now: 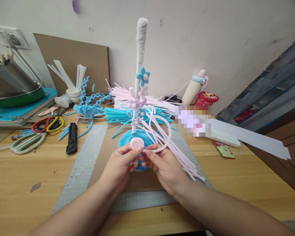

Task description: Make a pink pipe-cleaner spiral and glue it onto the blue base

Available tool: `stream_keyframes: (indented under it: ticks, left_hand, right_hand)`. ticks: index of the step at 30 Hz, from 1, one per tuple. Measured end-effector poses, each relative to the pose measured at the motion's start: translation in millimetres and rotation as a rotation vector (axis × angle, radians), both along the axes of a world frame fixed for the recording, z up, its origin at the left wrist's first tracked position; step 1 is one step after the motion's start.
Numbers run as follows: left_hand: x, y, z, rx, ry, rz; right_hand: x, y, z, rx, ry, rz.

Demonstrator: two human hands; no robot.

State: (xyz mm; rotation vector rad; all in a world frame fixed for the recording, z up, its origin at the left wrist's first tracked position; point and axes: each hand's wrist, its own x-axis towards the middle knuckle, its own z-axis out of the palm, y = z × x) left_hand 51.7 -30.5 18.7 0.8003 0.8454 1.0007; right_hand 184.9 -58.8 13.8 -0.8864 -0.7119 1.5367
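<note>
A pale pink pipe cleaner (pixel 168 136) is wound at one end into a small flat ring-like coil (pixel 137 139). My left hand (pixel 124 162) pinches this coil between thumb and fingers. Close beside it, my right hand (pixel 166 167) is closed on the same pipe cleaner, whose loose length loops up and round above that hand. Just behind both hands is a round blue base (pixel 124 137), partly covered by them. From it rises a white wrapped stem (pixel 140 49) bearing blue and pink pipe-cleaner flowers (pixel 143 77).
Pink pipe cleaners (pixel 179 154) lie right of the base on a cutting mat (pixel 76 178) and brown board (pixel 103 164). Blue pipe cleaners (pixel 118 114) lie behind. Scissors (pixel 28 142) and a black cutter (pixel 72 139) are left; a bottle (pixel 193 88) stands back right.
</note>
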Motion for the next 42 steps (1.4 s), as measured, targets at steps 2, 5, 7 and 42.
stream_keyframes:
  ticks: [2, 5, 7, 42]
  left_hand:
    - [0, 0, 0.5, 0.010, 0.007, 0.001]
    - [0, 0, 1.3, 0.007, 0.004, -0.005]
    - [1, 0, 1.6, -0.006, -0.006, -0.010]
    - [-13, 1, 8.9, 0.337, 0.694, -0.191]
  right_hand:
    - [0, 0, 0.4, -0.011, 0.002, 0.017]
    - [0, 1, 0.9, 0.014, -0.035, -0.027]
    - [0, 0, 1.6, 0.024, -0.055, -0.049]
    - [35, 13, 22.3, 0.473, -0.913, 0.149]
